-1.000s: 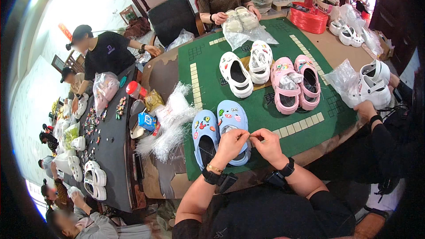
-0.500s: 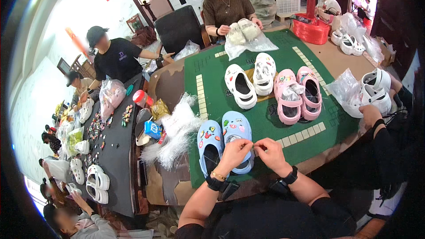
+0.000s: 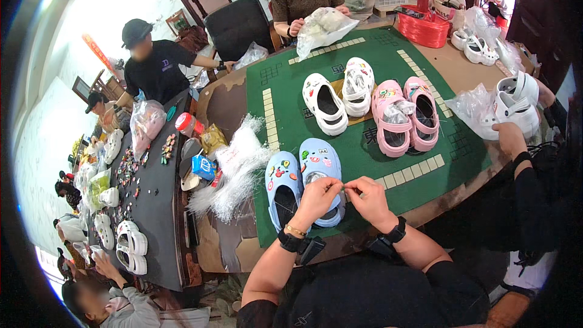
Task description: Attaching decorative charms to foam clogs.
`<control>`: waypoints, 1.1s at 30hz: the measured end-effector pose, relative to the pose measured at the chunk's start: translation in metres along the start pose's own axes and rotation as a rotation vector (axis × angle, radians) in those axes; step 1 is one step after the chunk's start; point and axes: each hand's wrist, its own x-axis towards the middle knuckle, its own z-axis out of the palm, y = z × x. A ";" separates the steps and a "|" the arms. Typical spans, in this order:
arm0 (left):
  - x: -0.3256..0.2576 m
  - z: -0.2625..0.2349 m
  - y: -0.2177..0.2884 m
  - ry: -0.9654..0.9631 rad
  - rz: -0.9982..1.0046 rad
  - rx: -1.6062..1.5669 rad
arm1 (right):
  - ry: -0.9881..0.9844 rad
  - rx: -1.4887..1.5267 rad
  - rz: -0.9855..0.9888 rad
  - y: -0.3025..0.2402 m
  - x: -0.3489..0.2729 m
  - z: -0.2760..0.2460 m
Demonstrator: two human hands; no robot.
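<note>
Both my hands meet over the right edge of a pair of light blue clogs (image 3: 282, 173), which carry colourful charms on their toes. My left hand (image 3: 320, 201) is closed in a pinch above the right-hand blue clog, hiding part of its opening. Fingertips of my right hand (image 3: 370, 201) are also pinched, close to the left ones, over the green mat (image 3: 358, 146). Whatever lies between the fingers is too small to make out. Beyond them stand white clogs (image 3: 325, 106) with charms and clear filling in one, beside pink clogs (image 3: 392, 121) with charms.
Thin clear plastic strands (image 3: 237, 170) are heaped left of the mat, near a blue packet (image 3: 204, 167) and a red-lidded jar (image 3: 188, 124). Across the table a person holds a bagged pair (image 3: 325, 24). At right, another person's hand (image 3: 510, 138) touches white clogs (image 3: 516, 109).
My view has shifted slightly, so the scene sits a little higher. My hands stay pinched close together. The person opposite has tilted the bagged pair and folded the bag over it.
</note>
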 end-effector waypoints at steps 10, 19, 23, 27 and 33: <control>0.001 -0.002 0.004 0.006 0.048 0.059 | -0.009 -0.020 -0.007 -0.001 0.001 -0.001; 0.001 -0.003 0.005 -0.022 0.053 0.051 | 0.009 0.007 -0.008 -0.002 0.002 -0.001; 0.001 -0.003 0.003 -0.034 0.015 0.008 | -0.001 0.032 -0.001 -0.001 0.002 0.000; 0.002 0.000 0.000 -0.022 -0.046 -0.055 | -0.028 0.078 0.039 -0.002 0.002 -0.001; 0.001 0.000 -0.002 -0.041 0.042 -0.042 | -0.077 0.178 0.085 -0.001 0.003 -0.001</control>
